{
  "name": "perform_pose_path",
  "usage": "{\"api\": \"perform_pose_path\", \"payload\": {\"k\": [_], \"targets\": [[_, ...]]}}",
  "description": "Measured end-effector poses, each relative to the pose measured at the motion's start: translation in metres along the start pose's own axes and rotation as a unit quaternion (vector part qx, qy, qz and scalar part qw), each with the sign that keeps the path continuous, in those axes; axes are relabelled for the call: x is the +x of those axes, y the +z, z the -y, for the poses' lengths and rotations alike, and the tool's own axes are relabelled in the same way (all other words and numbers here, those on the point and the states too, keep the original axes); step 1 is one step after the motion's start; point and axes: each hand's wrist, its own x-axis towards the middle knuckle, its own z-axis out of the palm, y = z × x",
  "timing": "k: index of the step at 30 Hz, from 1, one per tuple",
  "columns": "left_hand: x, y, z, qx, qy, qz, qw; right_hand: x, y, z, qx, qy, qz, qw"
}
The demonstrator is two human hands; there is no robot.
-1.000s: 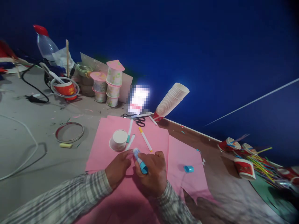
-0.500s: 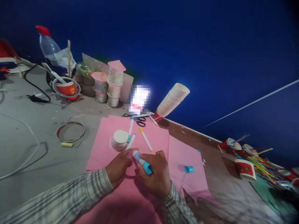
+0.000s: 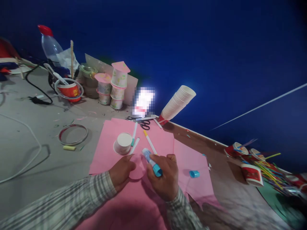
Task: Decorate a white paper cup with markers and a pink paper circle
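Pinched in my left hand (image 3: 122, 172) is a round pink paper piece (image 3: 137, 169), gripped at its left edge. My right hand (image 3: 164, 175) is closed around a glue stick (image 3: 152, 162) with a blue base, its white tip at the upper left, by the right edge of the round piece. Pink paper sheets (image 3: 107, 134) lie under both hands. Just beyond my left hand a small white cup (image 3: 124, 142) stands upside down on the sheets. A blue cap (image 3: 194, 173) lies on the pink paper to the right.
Markers (image 3: 150, 142) and black scissors (image 3: 145, 124) lie beyond my hands. Stacked paper cups (image 3: 177, 103) lean near the wall. Decorated cup towers (image 3: 117, 86) stand at the back left, a tape ring (image 3: 73, 134) at the left. Red cups (image 3: 251, 174) and colourful straws (image 3: 272, 175) are at the right.
My right hand has moved slightly right with the glue stick, off the round piece, so more of its pink surface shows. My left hand still holds it.
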Motion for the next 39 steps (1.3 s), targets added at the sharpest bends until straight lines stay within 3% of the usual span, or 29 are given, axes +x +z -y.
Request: {"api": "perform_pose_path", "payload": {"k": [7,11,16,22,25,28,32,36,39], "targets": [[-0.001,-0.001,-0.003,0.06,-0.034,0.008,0.998,-0.003,-0.004,0.008,0.026,-0.024,0.122,0.992],[-0.004,0.002,-0.008,0.065,-0.022,0.01,0.998,-0.003,0.002,0.01,-0.01,-0.047,0.149,0.988],[-0.002,0.0,-0.006,0.059,-0.021,-0.003,0.998,-0.001,0.004,0.006,-0.04,-0.052,0.107,0.992],[0.002,-0.001,-0.002,0.029,0.018,-0.014,0.999,0.005,-0.009,-0.005,-0.016,0.031,-0.018,0.999],[0.003,-0.002,-0.002,0.052,0.046,-0.048,0.996,0.006,-0.014,-0.004,0.038,0.063,0.002,0.997],[0.003,-0.004,-0.003,0.075,0.065,-0.082,0.992,0.002,-0.009,0.002,0.048,0.017,0.071,0.996],[0.003,-0.007,-0.004,0.08,0.025,-0.125,0.989,-0.002,-0.001,0.004,-0.013,-0.039,0.145,0.989],[0.004,-0.007,-0.004,0.071,0.041,-0.143,0.986,0.002,-0.008,-0.005,-0.059,-0.024,0.148,0.987],[0.005,-0.006,-0.004,0.068,0.065,-0.132,0.987,0.006,-0.016,-0.01,-0.054,0.008,0.102,0.993]]}}
